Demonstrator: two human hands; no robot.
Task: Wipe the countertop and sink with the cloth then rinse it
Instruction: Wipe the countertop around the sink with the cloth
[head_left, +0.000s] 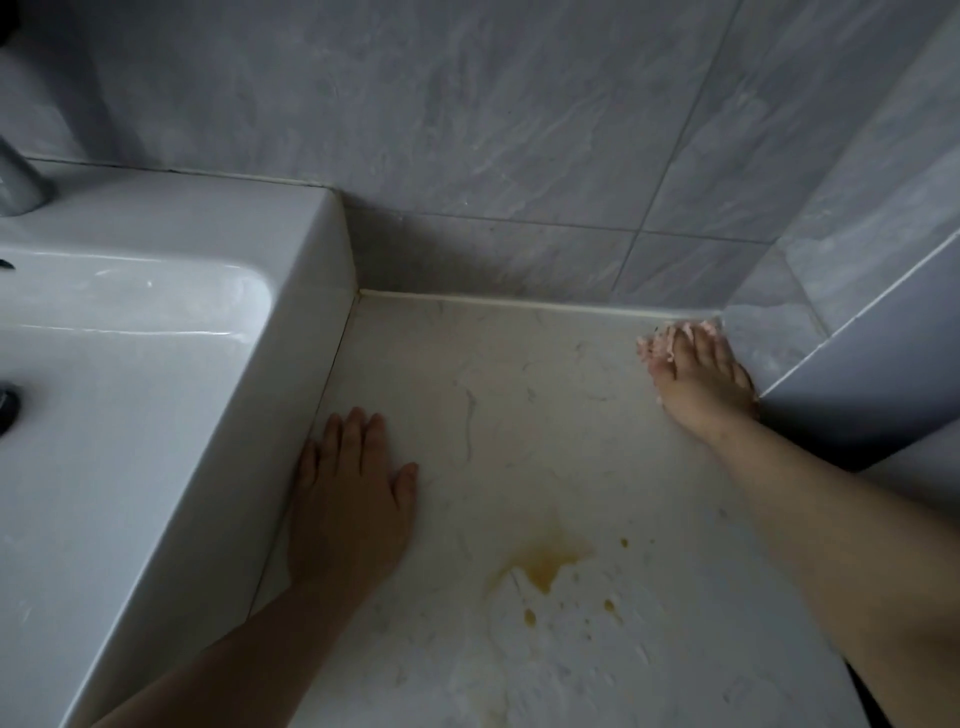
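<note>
Cloth (655, 347), surely soft and light, sits bunched in the far corner of the table (519, 415), pressed under the flat right hand (711, 387), best gathered whole; left hand (348, 499) lies spread, empty.

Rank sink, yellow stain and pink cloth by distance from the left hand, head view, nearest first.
1. Sink: its outer wall is right beside the left hand, on that hand's left.
2. Yellow stain: on the countertop, to the hand's right and nearer the camera.
3. Pink cloth: far right corner, under the right hand's fingers.
</note>
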